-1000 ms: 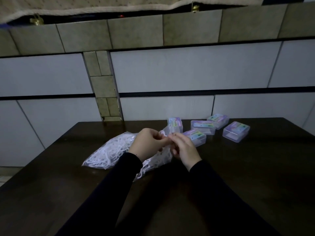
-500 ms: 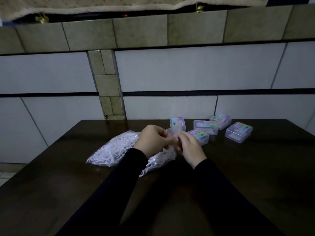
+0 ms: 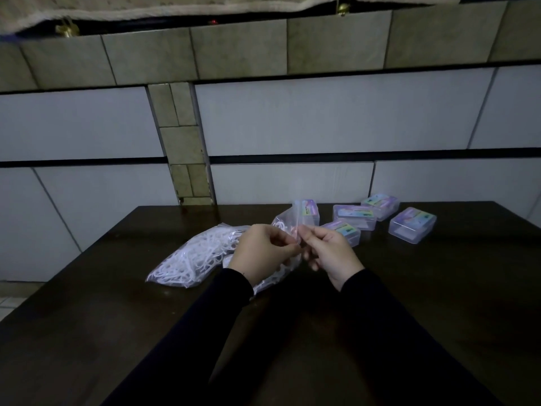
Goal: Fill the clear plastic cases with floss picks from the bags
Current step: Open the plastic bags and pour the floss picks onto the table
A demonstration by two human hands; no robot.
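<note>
The mouth of a clear bag (image 3: 199, 256) of white floss picks is pinched from both sides: by the curled fingers of the left hand (image 3: 260, 253) and of the right hand (image 3: 330, 253). The bag lies on the dark table (image 3: 439, 288). Five clear plastic cases (image 3: 412, 225) are seen right of the bag, lids closed, one (image 3: 308, 212) standing on edge.

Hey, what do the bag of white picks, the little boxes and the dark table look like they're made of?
Clear bag of white floss picks: thin, glossy plastic film, judging by its wrinkles and the picks showing through. Small clear lidded cases: rigid see-through plastic, smooth, with colourful labels on top. Dark brown table: probably wood or a wood-look laminate with a slight sheen; the dim light leaves that open.
</note>
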